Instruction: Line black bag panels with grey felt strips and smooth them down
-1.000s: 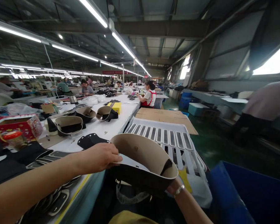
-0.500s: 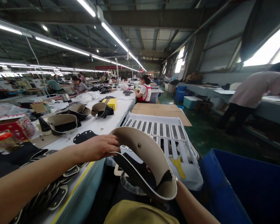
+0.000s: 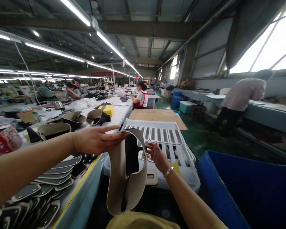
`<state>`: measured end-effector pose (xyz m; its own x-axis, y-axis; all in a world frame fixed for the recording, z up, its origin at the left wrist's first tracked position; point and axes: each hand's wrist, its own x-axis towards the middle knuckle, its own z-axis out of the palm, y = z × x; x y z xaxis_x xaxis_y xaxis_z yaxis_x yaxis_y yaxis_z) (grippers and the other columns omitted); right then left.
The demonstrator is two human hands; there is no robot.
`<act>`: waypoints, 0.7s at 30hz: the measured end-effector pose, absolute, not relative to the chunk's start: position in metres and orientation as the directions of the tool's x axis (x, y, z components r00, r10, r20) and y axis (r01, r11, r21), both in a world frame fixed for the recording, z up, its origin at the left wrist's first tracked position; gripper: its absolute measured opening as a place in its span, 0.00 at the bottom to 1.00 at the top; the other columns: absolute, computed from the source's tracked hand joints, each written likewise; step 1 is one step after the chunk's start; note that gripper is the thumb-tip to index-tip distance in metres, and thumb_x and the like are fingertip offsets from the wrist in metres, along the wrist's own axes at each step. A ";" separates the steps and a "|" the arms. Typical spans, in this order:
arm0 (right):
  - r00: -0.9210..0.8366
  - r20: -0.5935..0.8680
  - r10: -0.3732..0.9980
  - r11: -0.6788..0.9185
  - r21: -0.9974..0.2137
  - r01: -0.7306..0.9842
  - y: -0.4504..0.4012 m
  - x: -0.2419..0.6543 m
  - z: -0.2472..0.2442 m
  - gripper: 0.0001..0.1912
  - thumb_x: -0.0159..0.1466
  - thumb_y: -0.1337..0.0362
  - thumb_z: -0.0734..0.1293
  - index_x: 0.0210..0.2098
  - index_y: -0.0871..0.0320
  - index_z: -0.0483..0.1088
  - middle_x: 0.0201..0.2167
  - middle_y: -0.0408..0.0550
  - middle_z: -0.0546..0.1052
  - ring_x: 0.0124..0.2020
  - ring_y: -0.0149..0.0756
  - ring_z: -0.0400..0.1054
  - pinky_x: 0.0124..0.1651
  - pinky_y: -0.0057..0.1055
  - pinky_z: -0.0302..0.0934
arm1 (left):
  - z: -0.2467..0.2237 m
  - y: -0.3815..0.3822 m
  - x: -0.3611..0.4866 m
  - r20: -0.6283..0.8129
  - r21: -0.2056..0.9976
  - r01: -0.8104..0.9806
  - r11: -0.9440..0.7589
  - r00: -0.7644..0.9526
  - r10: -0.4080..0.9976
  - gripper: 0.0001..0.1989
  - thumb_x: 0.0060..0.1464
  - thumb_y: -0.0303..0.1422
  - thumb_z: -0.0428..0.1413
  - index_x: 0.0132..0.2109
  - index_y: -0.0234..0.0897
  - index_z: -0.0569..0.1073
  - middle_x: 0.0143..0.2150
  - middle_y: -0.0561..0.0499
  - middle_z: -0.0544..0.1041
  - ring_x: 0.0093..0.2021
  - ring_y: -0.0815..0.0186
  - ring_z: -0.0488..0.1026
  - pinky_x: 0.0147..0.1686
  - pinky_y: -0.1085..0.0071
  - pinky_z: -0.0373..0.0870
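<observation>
A black bag body (image 3: 116, 173) with beige lining hangs upright in front of me, bent into an open loop. My left hand (image 3: 101, 139) grips its upper edge between thumb and fingers, near the top left. To the right of the piece, my right hand (image 3: 158, 156) has its fingers apart and slightly curled. Its fingertips are close to the right rim; whether they touch it I cannot tell. Below my left forearm, black panels with pale edges (image 3: 54, 173) lie overlapped in a pile on the white table (image 3: 95, 125).
More bag bodies (image 3: 73, 120) stand farther up the table beside a yellow box (image 3: 107, 110). Rows of dark strips with white borders (image 3: 158, 134) lie ahead, before a cardboard sheet (image 3: 157, 116). A blue bin (image 3: 219, 184) stands right. Co-workers (image 3: 141, 97) are farther off.
The bag body has turned from tilted to upright and shifted left. My right hand has come out from behind it and shows at its right. The view has swung slightly right.
</observation>
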<state>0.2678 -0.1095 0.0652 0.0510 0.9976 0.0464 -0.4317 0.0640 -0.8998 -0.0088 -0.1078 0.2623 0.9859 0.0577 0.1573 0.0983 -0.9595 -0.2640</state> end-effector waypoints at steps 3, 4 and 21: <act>-0.042 0.106 0.993 0.099 -0.984 -0.146 -0.108 0.265 0.083 0.31 0.58 0.39 0.55 0.38 0.58 0.72 0.37 0.48 0.76 0.32 0.35 0.68 0.38 0.32 0.59 | 0.265 -0.113 -0.007 0.120 -0.260 0.061 -0.964 0.992 0.031 0.22 0.57 0.21 0.46 0.55 0.45 0.67 0.56 0.51 0.69 0.57 0.66 0.64 0.63 0.64 0.51; -0.083 0.105 0.991 0.100 -0.993 -0.058 -0.109 0.265 0.090 0.32 0.59 0.39 0.54 0.36 0.59 0.73 0.33 0.49 0.76 0.31 0.34 0.67 0.37 0.32 0.59 | 0.265 -0.116 -0.006 0.095 -0.252 0.048 -0.967 0.995 0.024 0.22 0.57 0.21 0.45 0.55 0.45 0.67 0.56 0.51 0.69 0.57 0.66 0.63 0.64 0.63 0.50; -0.666 -0.373 0.646 -0.440 -0.895 0.075 -0.099 0.238 0.168 0.12 0.56 0.60 0.67 0.28 0.65 0.72 0.22 0.49 0.76 0.24 0.38 0.69 0.30 0.34 0.64 | 0.277 -0.175 0.040 0.041 0.324 0.119 -0.939 0.989 0.139 0.19 0.48 0.27 0.52 0.43 0.59 0.74 0.44 0.58 0.76 0.54 0.58 0.67 0.47 0.59 0.71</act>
<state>0.2382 -0.0994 0.1675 -0.6658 0.6462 -0.3731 0.0748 -0.4397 -0.8950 0.0395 -0.1753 0.2770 0.9894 0.1394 0.0411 0.1187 -0.9385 0.3242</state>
